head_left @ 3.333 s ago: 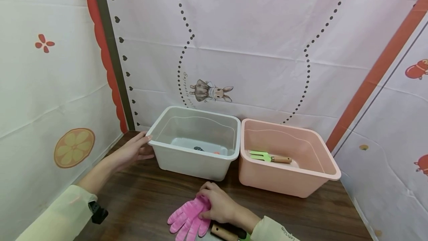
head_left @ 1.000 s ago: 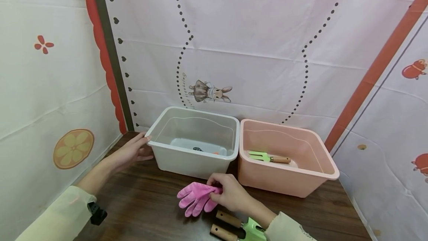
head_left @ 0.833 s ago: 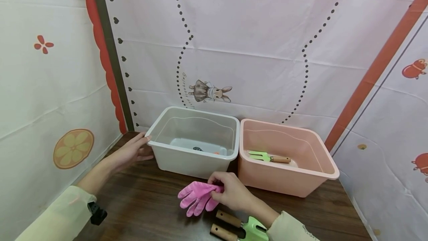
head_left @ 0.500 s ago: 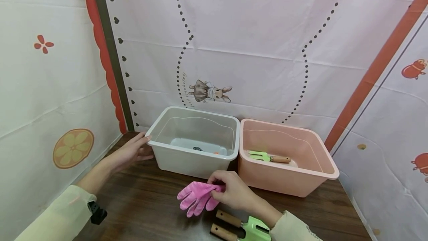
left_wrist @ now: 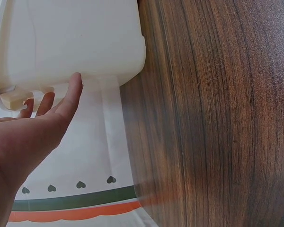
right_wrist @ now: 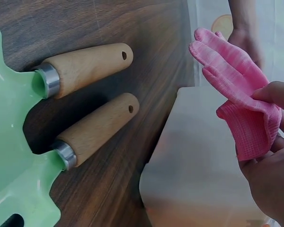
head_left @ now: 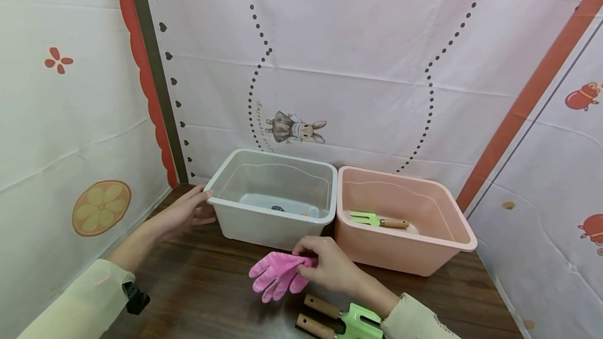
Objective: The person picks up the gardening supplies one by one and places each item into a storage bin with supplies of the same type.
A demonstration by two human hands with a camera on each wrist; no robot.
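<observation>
Holding the pink glove point(head_left: 277, 272), now off the table point(head_left: 198, 281).

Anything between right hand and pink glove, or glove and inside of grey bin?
Nothing between the right hand and the pink glove: it's pinched. Toward the bin's inside, only the grey bin's near wall and rim stand in the way.

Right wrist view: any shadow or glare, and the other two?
Right wrist: dark shadow between the wooden handles, grey bin washed out; left wrist: pale sheen on the tabletop, upper right; head: fairly even light, no strong glare on the pink glove.
</observation>
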